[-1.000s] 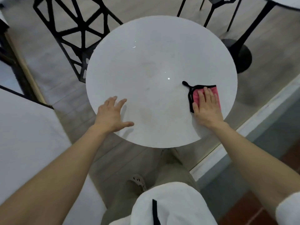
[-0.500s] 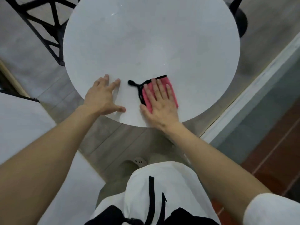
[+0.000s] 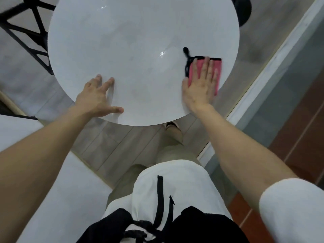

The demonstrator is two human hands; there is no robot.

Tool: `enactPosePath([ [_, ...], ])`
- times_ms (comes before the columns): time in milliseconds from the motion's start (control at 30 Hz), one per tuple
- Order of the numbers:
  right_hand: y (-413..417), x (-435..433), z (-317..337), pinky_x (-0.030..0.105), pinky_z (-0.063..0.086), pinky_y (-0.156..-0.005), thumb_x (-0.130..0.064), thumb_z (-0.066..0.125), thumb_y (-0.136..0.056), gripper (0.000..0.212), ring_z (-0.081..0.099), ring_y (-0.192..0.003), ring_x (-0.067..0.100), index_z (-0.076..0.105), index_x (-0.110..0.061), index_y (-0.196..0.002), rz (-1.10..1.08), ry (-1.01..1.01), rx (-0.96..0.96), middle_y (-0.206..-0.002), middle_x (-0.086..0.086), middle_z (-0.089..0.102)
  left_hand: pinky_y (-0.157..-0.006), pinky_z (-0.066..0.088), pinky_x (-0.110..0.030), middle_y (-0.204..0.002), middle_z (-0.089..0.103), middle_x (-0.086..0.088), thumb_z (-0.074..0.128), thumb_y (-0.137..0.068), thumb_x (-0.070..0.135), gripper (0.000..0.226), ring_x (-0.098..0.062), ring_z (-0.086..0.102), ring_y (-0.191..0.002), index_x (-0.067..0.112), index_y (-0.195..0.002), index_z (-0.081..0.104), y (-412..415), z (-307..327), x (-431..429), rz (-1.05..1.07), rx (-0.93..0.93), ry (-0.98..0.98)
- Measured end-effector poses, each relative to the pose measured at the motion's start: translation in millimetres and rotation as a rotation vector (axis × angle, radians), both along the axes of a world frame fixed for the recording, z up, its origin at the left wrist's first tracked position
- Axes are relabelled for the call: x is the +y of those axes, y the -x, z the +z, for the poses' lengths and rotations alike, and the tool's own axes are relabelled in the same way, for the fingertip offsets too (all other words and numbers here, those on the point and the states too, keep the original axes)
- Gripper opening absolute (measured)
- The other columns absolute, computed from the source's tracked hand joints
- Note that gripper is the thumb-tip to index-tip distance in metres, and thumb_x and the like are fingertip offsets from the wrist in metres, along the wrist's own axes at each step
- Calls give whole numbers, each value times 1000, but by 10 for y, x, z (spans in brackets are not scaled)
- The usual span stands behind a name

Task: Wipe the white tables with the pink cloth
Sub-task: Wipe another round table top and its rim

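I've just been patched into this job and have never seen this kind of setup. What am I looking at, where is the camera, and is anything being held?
There is no machine here: a person works with two bare hands. The single picture comes from a wide-angle camera worn on the person's head. It looks forward and down, so both arms reach in from the bottom of the view. The round white table fills the upper part. The right hand lies flat with straight fingers, pressing the pink cloth, which has black trim, onto the tabletop near its right rim. Nothing is gripped; the cloth is only pressed down. The left hand rests open on the near-left part of the table, fingers spread. A black chair stands on the floor at the upper left.
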State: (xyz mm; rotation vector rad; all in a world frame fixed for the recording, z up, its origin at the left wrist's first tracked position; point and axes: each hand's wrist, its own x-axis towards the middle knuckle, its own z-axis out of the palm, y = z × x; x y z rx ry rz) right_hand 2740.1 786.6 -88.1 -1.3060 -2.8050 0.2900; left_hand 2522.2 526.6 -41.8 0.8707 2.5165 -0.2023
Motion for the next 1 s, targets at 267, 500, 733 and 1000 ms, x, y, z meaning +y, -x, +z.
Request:
enactPosePath([
  [267,85,-1118,-20,52,14,-134,-41,45,-105,66,17,-166,26,37,-25,-168,624,30,138,-177,9,26,-123,34,-69,-182,4,2,83,-65,87,135,-32,9,-167,50,-169,5,-13,19,-2,20,3,-4],
  [500,-400,716,21,48,-2,-136,-57,24,-103,78,-2,-168,27,10,-27,-174,45,38,-44,-182,11,-1,-124,33,-70,-182,6,0,88,-62,83,137,-33,10,-166,50,-168,8,14,-26,14,52,-12,-20],
  [733,188,-1484,14,55,7,-134,-47,44,-105,72,12,-167,32,28,-20,-171,495,78,114,-179,15,17,-127,30,-66,-182,4,1,90,-65,78,136,-31,8,-167,49,-169,8,-5,-23,20,77,-38,-47],
  [1000,-377,-49,-33,50,12,-135,-49,49,-107,67,17,-167,25,32,-31,-169,389,-31,114,-178,7,22,-125,32,-66,-182,3,3,85,-64,85,135,-30,10,-166,52,-169,7,30,-44,-19,45,-22,-51],
])
